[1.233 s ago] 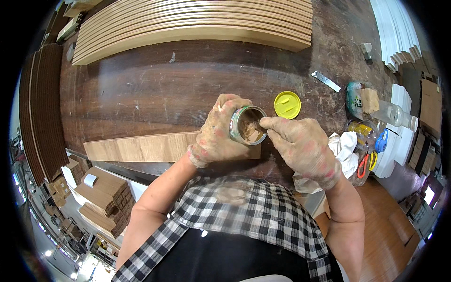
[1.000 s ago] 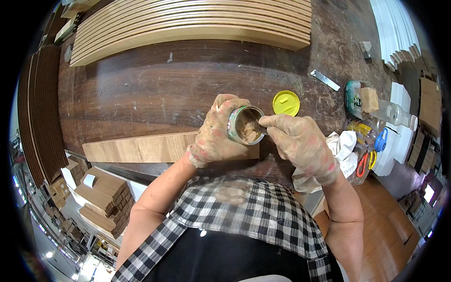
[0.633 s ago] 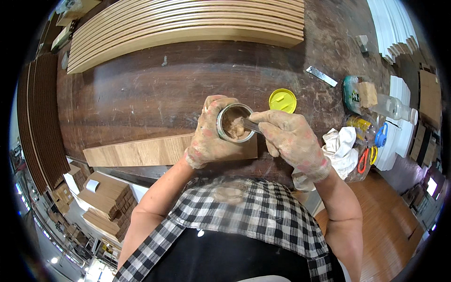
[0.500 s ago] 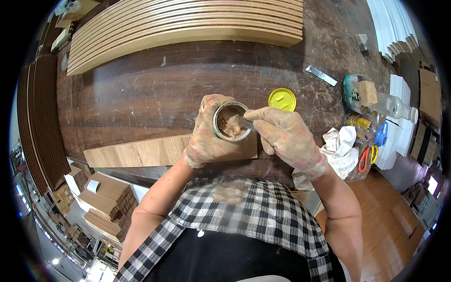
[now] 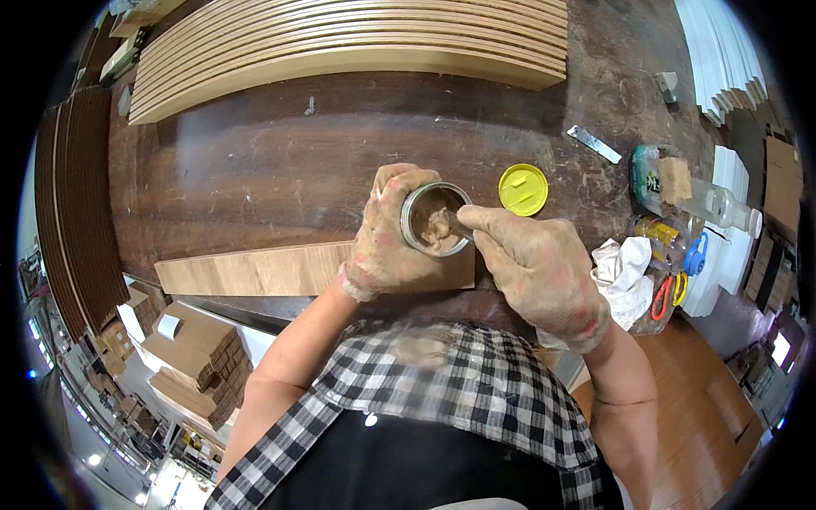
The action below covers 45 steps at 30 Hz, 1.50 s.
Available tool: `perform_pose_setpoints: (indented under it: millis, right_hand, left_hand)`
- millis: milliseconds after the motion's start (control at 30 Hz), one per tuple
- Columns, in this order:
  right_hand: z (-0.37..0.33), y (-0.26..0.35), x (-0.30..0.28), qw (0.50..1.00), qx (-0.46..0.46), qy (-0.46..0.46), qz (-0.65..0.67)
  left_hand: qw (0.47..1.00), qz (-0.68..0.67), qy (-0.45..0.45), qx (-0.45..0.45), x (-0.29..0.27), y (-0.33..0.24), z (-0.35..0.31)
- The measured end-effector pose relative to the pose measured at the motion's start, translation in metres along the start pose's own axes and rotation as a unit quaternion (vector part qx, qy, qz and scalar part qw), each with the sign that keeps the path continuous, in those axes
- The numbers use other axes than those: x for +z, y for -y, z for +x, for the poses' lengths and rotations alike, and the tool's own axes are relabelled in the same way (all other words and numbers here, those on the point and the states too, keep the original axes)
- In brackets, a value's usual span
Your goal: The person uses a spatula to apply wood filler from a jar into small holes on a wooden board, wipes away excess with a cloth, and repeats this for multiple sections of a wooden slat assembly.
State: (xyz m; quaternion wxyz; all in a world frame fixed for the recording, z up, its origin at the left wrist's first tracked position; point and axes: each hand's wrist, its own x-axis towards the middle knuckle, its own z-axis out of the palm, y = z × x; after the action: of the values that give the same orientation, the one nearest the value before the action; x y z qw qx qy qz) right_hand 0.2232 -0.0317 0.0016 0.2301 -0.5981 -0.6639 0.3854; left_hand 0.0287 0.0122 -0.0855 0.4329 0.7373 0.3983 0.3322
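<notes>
My left hand (image 5: 384, 234), in a stained work glove, is wrapped round an open jar (image 5: 411, 204) and tilts its mouth toward me. Inside lies light brown paste (image 5: 436, 228), like wood filler. In my gloved right hand (image 5: 540, 263) is a thin metal scraper (image 5: 461, 228), pinched between thumb and fingers; its far end reaches into the paste and its handle is hidden. A wooden board (image 5: 255, 270) lies under the left hand along the near table edge. The yellow lid (image 5: 523, 189) rests on the table beyond my right hand.
Stacked wooden planks (image 5: 357, 64) line the far side of the dark table (image 5: 255, 178). To the right lie a metal strip (image 5: 594, 144), a white rag (image 5: 622, 276), a green-labelled bottle (image 5: 650, 183), a blue-capped bottle (image 5: 671, 242) and orange-handled scissors (image 5: 661, 297). Cartons (image 5: 191, 348) stand at lower left.
My right hand has turned and shifted slightly right and down, its scraper still in the jar. The whole scene sits a little differently as the view has moved.
</notes>
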Motion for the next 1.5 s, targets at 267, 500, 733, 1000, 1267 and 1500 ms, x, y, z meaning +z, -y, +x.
perform_pose_setpoints:
  millis: [267,500,733,1000,1267,1500]
  right_hand:
    - [-0.003,-0.003,0.016,0.999,0.035,-0.005,0.013]
    - [-0.018,-0.003,0.032,0.993,-0.003,-0.078,0.091]
    - [-0.013,-0.006,0.031,0.987,-0.14,-0.072,0.017]
    - [-0.008,0.004,0.019,0.963,-0.196,0.021,-0.184]
    - [-0.008,0.001,-0.015,0.997,-0.072,-0.027,-0.011]
    - [-0.006,-0.006,-0.01,0.993,-0.111,-0.047,-0.014]
  left_hand:
    - [0.998,0.04,-0.019,0.036,0.006,0.002,-0.003]
    - [0.999,0.016,-0.03,0.038,0.007,0.005,-0.004]
    - [0.999,0.001,-0.018,0.035,0.01,0.008,-0.008]
    - [1.0,-0.006,0.004,0.022,0.009,0.011,-0.01]
    - [0.993,-0.097,0.048,-0.036,0.006,0.01,-0.008]
    - [0.992,-0.081,0.085,-0.034,0.004,0.004,-0.003]
